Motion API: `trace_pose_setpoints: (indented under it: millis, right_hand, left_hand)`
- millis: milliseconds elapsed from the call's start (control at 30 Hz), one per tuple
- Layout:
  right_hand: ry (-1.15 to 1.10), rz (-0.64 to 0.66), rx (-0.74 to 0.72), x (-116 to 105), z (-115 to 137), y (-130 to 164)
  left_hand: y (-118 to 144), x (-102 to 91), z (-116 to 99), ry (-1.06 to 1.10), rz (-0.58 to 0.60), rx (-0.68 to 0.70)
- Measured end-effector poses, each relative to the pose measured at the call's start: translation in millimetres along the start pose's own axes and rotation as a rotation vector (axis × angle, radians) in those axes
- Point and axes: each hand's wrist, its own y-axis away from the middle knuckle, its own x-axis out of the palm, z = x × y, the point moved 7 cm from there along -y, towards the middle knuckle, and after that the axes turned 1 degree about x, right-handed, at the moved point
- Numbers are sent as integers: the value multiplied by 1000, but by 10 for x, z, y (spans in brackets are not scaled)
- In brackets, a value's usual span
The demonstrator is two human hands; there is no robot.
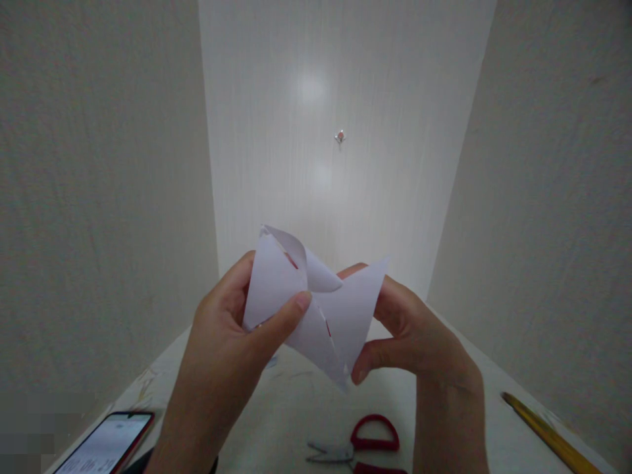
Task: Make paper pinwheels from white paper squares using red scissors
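A white paper pinwheel [348, 309], cut with slits and with corners curled inward, is held up in front of me. My left hand [232, 322] grips its left side, the thumb pressing on the middle where the folded corners meet and the fingers behind. My right hand [412, 329] is at the right side, its fingers partly hidden behind the sheet and its thumb at the lower right edge. Red shows through two of the slits; what lies behind is hidden. Below the paper, scissors [378, 447] with red handles lie on the white table [291, 408], blades pointing left.
A phone [108, 447] with a lit screen lies at the lower left. Along the right edge lies a yellow, stick-like tool [543, 434]. Pale walls close in the table on three sides, with a small fitting [340, 137] on the back wall [320, 197].
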Motion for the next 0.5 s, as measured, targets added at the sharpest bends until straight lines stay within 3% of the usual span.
trace_pose_setpoints:
  millis: [233, 500]
  right_hand:
    - [5, -155, -24, -27, 39, -39]
    - [-51, -213, 43, -35, 11, -144]
  left_hand:
    - [17, 0, -47, -49, -6, 33]
    - [43, -3, -104, -139, 18, 24]
